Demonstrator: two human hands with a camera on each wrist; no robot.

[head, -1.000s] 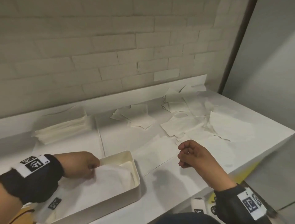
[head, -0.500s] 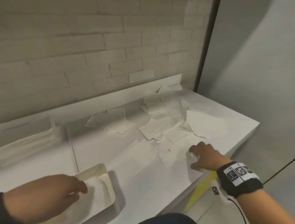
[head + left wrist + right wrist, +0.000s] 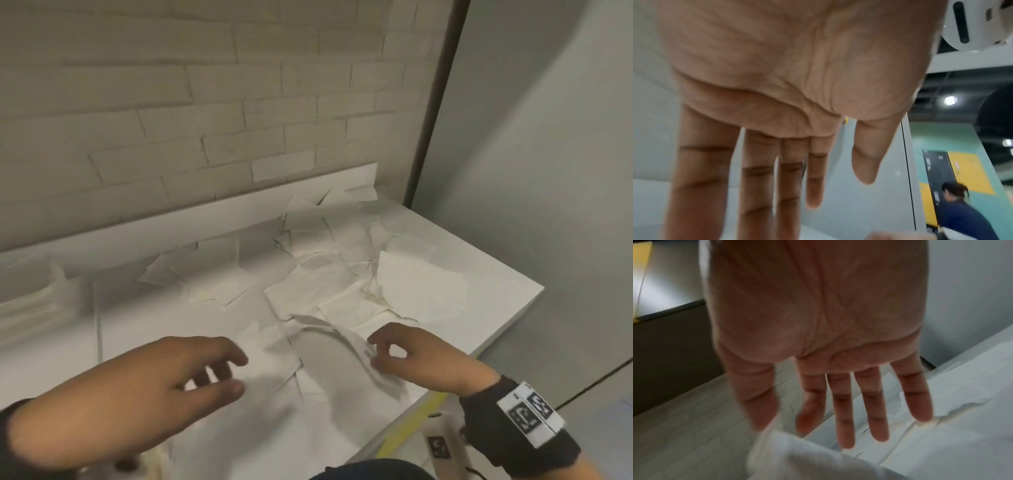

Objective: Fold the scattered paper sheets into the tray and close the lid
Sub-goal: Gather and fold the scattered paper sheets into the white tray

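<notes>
- Since half a second ago, the left hand (image 3: 144, 387) has left the tray and come forward over the counter, and the tray has dropped out of the head view; the right hand (image 3: 411, 359) has drawn one sheet back toward the front edge.
- Head view: the left hand hovers with fingers loosely spread, holding nothing, above flat sheets near the counter's middle.
- Head view: the right hand pinches the lifted sheet (image 3: 346, 346) between thumb and fingertips; the sheet arches up off the surface, casting a shadow beneath.
- Head view: the scattered paper sheets (image 3: 329, 277) overlap across the right half of the white counter (image 3: 507, 294), reaching the back ledge; open counter lies along the front edge by the yellow strip (image 3: 407, 428).
- Head view: a blurred stack of folded paper (image 3: 37, 308) sits at far left; a brick wall (image 3: 205, 102) closes the back and a grey panel (image 3: 548, 171) the right side.
- Left wrist view: the palm fills the frame, fingers (image 3: 758, 186) straight and apart; another person (image 3: 962, 211) stands in the background.
- Right wrist view: the fingers (image 3: 871, 402) look extended, blurred, with a fold of white paper (image 3: 797, 456) at the thumb tip.
</notes>
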